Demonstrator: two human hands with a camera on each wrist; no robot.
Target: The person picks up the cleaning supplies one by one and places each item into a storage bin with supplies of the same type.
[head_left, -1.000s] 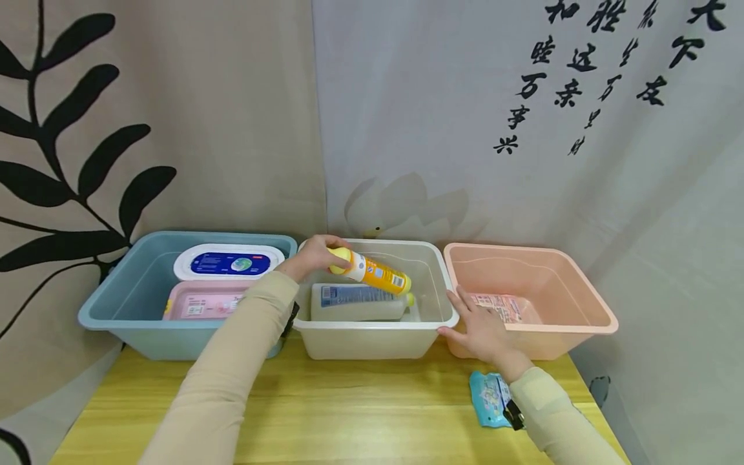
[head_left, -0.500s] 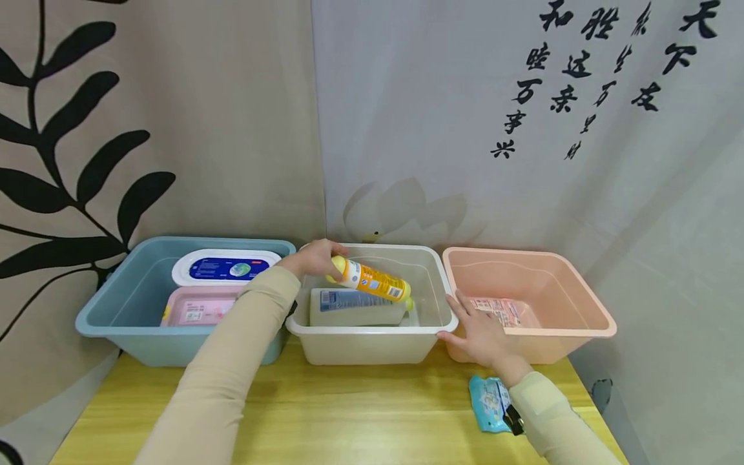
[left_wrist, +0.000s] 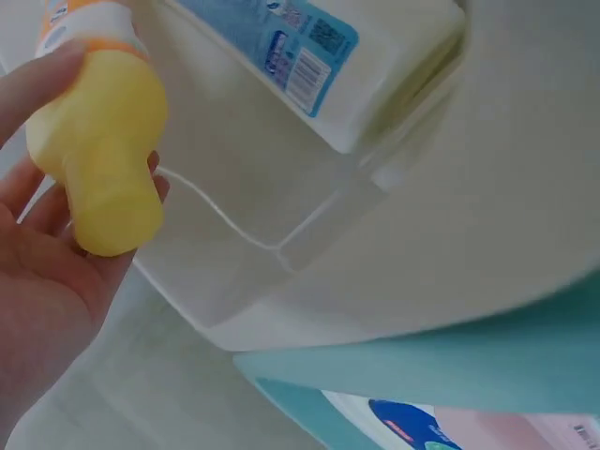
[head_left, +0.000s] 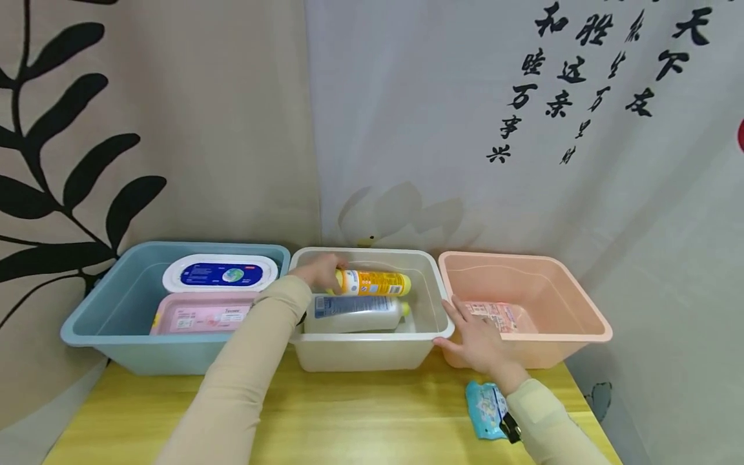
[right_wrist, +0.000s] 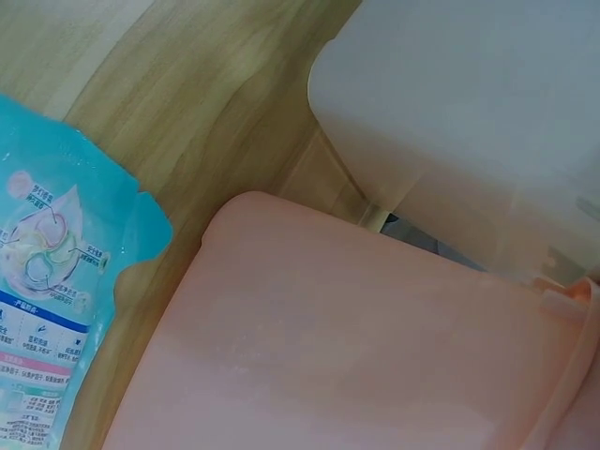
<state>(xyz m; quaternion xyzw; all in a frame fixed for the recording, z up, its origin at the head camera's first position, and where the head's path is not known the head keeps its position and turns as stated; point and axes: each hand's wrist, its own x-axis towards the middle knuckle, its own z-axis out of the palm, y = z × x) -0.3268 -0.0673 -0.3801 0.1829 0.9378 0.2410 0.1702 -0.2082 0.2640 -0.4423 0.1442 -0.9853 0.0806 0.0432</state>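
In the head view my left hand (head_left: pixel 321 271) grips an orange-and-yellow bottle (head_left: pixel 374 283) at its yellow-capped end, inside the white bin (head_left: pixel 363 352). The left wrist view shows the thumb on one side of the bottle and the fingers curled behind its yellow cap (left_wrist: pixel 117 211). Beside it a white bottle (head_left: pixel 354 321) with a blue label lies on its side. My right hand (head_left: pixel 479 342) has its fingers extended, resting at the adjoining rims of the white bin and the pink bin (head_left: pixel 558 337).
To the left stands a blue bin (head_left: pixel 145 342) with a white-lidded wipes box (head_left: pixel 221 274) and a pink package (head_left: pixel 200 314). A pink-white packet (head_left: pixel 494 314) lies in the pink bin. On the wooden table (head_left: pixel 349 413), a turquoise pouch (head_left: pixel 484 410) is near my right wrist.
My left hand has lowered the orange-and-yellow bottle into the white bin, and the bottle has gone from slanted to nearly level. My right hand stays at the rims.
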